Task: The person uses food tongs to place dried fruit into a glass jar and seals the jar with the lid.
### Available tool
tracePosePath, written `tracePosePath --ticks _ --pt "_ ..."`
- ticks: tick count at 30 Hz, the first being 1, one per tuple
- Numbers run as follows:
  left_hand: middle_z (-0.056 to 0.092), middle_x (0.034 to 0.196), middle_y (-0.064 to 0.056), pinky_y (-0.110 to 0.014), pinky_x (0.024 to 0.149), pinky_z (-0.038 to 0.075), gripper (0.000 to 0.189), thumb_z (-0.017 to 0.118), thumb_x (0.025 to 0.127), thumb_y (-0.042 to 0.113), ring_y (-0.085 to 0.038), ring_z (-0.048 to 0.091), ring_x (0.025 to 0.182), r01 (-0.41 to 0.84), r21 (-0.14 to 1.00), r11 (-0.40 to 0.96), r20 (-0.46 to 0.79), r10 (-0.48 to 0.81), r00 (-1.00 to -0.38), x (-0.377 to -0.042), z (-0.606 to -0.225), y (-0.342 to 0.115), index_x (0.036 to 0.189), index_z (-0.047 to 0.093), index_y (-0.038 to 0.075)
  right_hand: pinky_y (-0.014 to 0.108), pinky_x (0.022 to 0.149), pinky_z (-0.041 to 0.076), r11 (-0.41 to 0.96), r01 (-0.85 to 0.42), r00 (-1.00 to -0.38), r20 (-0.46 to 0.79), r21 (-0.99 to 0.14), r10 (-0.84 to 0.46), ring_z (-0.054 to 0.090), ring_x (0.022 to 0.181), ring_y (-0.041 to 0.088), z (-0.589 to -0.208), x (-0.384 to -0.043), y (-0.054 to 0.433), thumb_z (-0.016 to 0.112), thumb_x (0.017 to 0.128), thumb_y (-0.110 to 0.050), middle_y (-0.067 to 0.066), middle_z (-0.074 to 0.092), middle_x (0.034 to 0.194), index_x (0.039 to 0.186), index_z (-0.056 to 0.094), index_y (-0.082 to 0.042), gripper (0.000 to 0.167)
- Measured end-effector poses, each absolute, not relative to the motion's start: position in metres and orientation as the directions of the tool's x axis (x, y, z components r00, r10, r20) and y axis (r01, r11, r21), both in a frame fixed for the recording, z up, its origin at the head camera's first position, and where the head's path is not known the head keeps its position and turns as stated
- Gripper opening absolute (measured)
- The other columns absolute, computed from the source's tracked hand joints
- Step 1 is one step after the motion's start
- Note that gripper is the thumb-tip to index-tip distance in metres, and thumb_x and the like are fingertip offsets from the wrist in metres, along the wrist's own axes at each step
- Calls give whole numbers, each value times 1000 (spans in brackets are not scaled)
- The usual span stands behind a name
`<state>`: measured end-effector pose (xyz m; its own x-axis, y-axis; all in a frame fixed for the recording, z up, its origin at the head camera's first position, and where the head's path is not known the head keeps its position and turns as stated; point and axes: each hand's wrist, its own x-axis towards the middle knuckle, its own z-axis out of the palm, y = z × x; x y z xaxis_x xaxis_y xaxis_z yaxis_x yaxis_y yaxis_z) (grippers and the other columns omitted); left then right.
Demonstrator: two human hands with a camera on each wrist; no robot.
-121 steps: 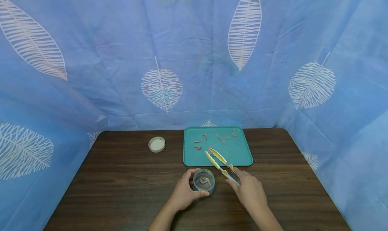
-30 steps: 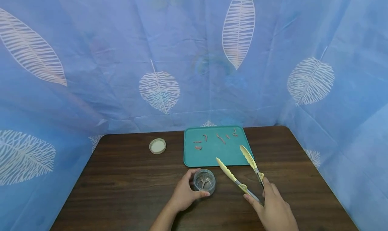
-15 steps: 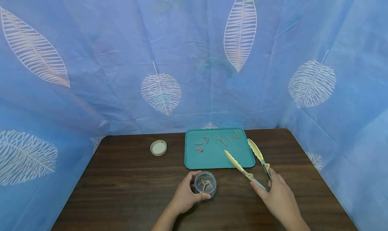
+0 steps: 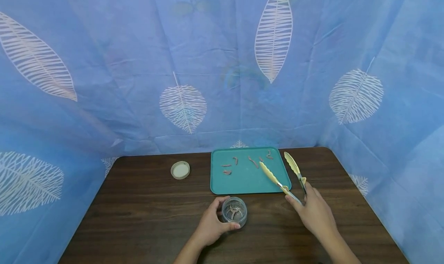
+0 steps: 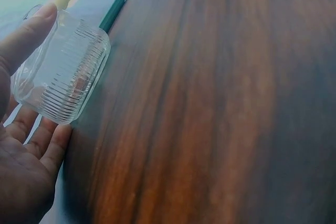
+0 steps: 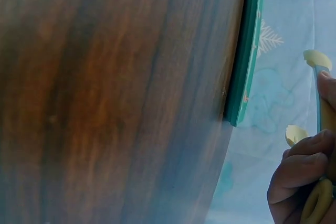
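My left hand (image 4: pixel 210 223) holds a small clear glass jar (image 4: pixel 244 214) on the table, fingers behind and thumb at the front. Several pinkish, worm-like strips (image 4: pixel 234 214) lie inside it. The left wrist view shows the jar's ribbed side (image 5: pixel 65 95) between thumb and fingers. My right hand (image 4: pixel 315 210) grips metal tongs with yellow tips (image 4: pixel 269 172). The tongs are spread wide: one tip overlaps a small strip on the green tray (image 4: pixel 243 185), the other is past its right edge. More strips (image 4: pixel 253 162) lie scattered across the tray's back half.
A round jar lid (image 4: pixel 180 170), its pale inside facing up, lies on the dark wooden table (image 4: pixel 138 210) left of the tray. Behind the table hangs a blue cloth (image 4: pixel 222 113) with white leaf prints, which also runs along both sides.
Four seconds ago the nearly closed tongs pinched a strip at the tray's front; the jar now has more inside. The tongs have since spread, swung right, then moved forward over the tray's right side.
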<state>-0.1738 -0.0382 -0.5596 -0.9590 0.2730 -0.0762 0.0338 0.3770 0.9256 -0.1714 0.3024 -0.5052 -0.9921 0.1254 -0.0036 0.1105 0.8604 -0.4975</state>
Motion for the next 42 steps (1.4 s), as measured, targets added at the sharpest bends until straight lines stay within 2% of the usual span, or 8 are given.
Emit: tracePosePath --ticks 6,10,14,21,32,42 --pt "67 139 -4 -40 106 56 86 99 80 35 -24 63 126 27 928 371 -84 278 -957 -172 -562 -34 153 55 22 49 67 59 882 82 -995 16 -463 101 72 99 43 -506 -180 308 67 103 -61 39 62 128 160 27 21 108" --pt "68 139 -4 -39 106 56 87 100 79 34 -24 64 126 43 929 366 -64 274 -960 -174 -563 -31 153 56 23 62 80 61 895 58 -994 57 -442 92 71 109 52 -508 -185 310 68 105 -55 46 55 139 158 30 23 102" --pt "68 139 -4 -37 105 56 86 100 79 33 -24 64 126 50 929 366 -55 271 -961 -176 -564 -32 152 56 23 65 82 61 904 51 -994 66 -424 87 70 111 55 -510 -189 310 68 105 -53 48 51 146 158 32 22 99" --pt "69 138 -3 -37 107 56 86 100 79 34 -25 64 127 59 928 367 -49 278 -959 -177 -564 -35 152 56 22 73 98 54 911 74 -996 14 -405 87 54 135 64 -513 -200 311 63 107 -55 46 43 156 161 32 17 95" --pt "66 144 -4 -44 108 55 85 99 81 34 -26 63 131 56 930 365 -55 288 -956 -176 -567 -39 153 55 23 73 104 52 930 74 -996 26 -360 89 53 136 64 -517 -217 306 65 108 -47 44 46 155 159 40 15 84" --pt "67 144 -4 -41 107 56 84 98 81 35 -27 63 130 56 930 363 -57 292 -955 -174 -565 -40 152 56 24 72 103 53 945 90 -996 -28 -316 85 55 135 62 -521 -227 306 63 110 -46 40 46 159 159 43 11 78"
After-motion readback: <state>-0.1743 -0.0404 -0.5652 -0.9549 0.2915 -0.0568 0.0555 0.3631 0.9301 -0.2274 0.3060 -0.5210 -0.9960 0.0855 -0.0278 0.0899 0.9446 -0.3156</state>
